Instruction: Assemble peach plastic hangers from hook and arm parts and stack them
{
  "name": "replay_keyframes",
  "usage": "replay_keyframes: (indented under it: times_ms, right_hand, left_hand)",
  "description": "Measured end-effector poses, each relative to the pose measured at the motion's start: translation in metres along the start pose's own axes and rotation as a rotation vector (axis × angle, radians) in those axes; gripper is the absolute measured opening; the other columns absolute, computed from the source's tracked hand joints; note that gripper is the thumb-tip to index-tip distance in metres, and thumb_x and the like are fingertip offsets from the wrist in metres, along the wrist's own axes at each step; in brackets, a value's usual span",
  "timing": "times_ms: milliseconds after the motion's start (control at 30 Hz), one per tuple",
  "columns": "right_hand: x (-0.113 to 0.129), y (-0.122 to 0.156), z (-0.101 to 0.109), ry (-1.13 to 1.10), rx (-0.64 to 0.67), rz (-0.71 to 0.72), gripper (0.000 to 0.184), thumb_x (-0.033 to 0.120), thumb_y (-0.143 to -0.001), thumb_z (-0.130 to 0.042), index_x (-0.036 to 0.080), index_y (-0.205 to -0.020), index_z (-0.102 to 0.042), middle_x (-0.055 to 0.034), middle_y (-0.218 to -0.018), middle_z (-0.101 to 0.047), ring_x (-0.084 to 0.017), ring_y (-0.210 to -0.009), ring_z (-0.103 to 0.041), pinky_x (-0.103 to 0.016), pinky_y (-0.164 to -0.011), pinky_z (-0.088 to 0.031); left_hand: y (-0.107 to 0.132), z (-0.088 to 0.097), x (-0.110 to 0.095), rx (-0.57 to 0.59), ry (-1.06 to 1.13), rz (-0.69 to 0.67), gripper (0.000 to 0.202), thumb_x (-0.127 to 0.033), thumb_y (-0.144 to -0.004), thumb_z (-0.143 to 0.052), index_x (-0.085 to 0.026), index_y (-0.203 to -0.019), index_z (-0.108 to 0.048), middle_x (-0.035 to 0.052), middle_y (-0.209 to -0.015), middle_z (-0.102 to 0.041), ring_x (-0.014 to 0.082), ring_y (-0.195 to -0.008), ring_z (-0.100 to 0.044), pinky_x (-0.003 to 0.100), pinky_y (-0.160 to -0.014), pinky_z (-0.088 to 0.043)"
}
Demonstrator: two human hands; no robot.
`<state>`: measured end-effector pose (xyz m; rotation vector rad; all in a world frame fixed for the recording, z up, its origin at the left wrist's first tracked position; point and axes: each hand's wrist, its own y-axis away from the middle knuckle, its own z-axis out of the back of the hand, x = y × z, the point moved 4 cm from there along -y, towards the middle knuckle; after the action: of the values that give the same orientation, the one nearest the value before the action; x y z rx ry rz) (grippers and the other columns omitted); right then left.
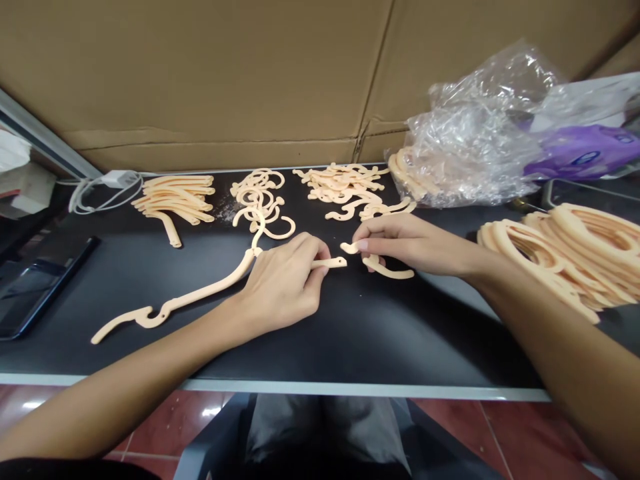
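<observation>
My left hand [285, 283] is closed round the middle of a long peach plastic hanger arm [200, 293] that lies across the black table [360, 333]; the arm's end pokes out past my fingers to the right. My right hand [405, 243] pinches a small curved peach end piece [387, 269], with its tip a short gap from the arm's end. A hook of the same plastic rises from the arm just above my left hand.
Along the back lie a pile of straight bars [175, 197], a pile of hooks [260, 197] and a pile of small pieces [345, 187]. A clear plastic bag [470, 147] and stacked hangers [565, 250] sit right. A phone [30, 287] and white charger cable [100, 190] sit left. Cardboard stands behind.
</observation>
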<state>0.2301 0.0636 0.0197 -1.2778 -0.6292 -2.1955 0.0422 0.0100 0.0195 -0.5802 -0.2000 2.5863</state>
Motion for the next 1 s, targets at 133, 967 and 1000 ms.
replay_keyframes:
  times_ms: [133,967,1000]
  right_hand:
    - [-0.002,0.0,0.0,0.054,-0.017,0.007,0.03,0.047,-0.09,-0.059,0.018,-0.085,-0.066,-0.0003,-0.067,-0.064,-0.013,-0.06,-0.05,-0.028,-0.056,-0.034]
    - [0.011,0.005,-0.003,0.144,-0.042,0.107,0.041,0.055,-0.093,-0.058,0.02,-0.075,-0.066,0.0018,-0.061,-0.052,-0.011,-0.054,-0.042,-0.028,-0.05,-0.032]
    - [0.01,0.005,-0.004,0.185,-0.017,0.106,0.043,0.056,-0.094,-0.054,0.02,-0.074,-0.064,0.0018,-0.06,-0.051,-0.011,-0.055,-0.043,-0.028,-0.051,-0.032]
  left_hand:
    - [0.0,-0.001,0.001,0.018,-0.012,0.009,0.009,-0.02,-0.09,-0.053,-0.021,-0.097,-0.059,0.0,-0.086,-0.069,0.0161,-0.065,-0.059,0.03,-0.058,-0.037]
    - [0.003,-0.002,-0.002,-0.072,-0.107,-0.033,0.007,-0.017,-0.093,-0.051,-0.019,-0.095,-0.057,0.0023,-0.091,-0.071,0.0192,-0.078,-0.067,0.03,-0.061,-0.044]
    - [0.003,-0.002,-0.003,-0.078,-0.121,-0.037,0.007,-0.017,-0.093,-0.052,-0.019,-0.095,-0.058,0.0023,-0.09,-0.071,0.0195,-0.078,-0.068,0.03,-0.061,-0.044]
